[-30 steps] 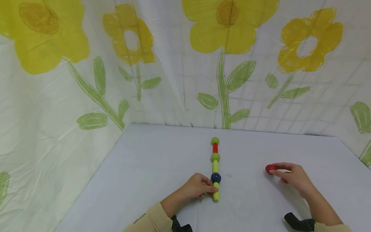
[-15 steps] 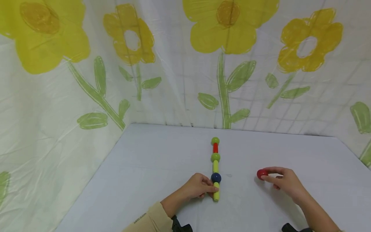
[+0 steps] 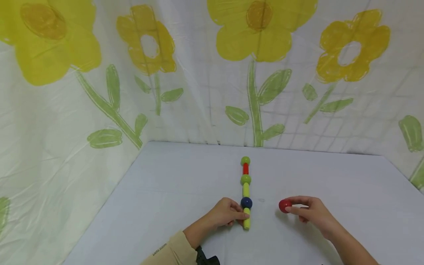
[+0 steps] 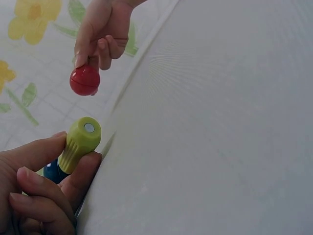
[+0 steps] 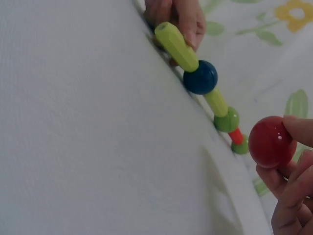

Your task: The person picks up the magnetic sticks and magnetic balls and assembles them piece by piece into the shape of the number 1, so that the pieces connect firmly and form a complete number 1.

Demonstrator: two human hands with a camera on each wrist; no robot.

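A straight chain of balls and rods lies on the table, pointing away from me. My left hand (image 3: 226, 212) pinches its nearest piece, a yellow-green rod (image 3: 246, 222), between thumb and finger. In the left wrist view a round silver disc (image 4: 89, 128) shows in that rod's end. Beyond it come a dark blue ball (image 3: 246, 202), another yellow-green rod (image 3: 246, 190), a green ball (image 3: 246, 179), a red rod (image 3: 245, 169) and a green ball (image 3: 245, 160) at the far end. To the right, my right hand (image 3: 313, 212) holds a red ball (image 3: 285, 206) by thumb and fingers, apart from the chain.
The white table (image 3: 185, 173) runs back to a hanging cloth (image 3: 195, 92) printed with yellow flowers. A black wrist mount (image 3: 207, 257) shows below the left sleeve (image 3: 172, 252).
My right hand has moved left and nearer to me with the red ball, closing toward the chain. My left hand and the chain stay in place.
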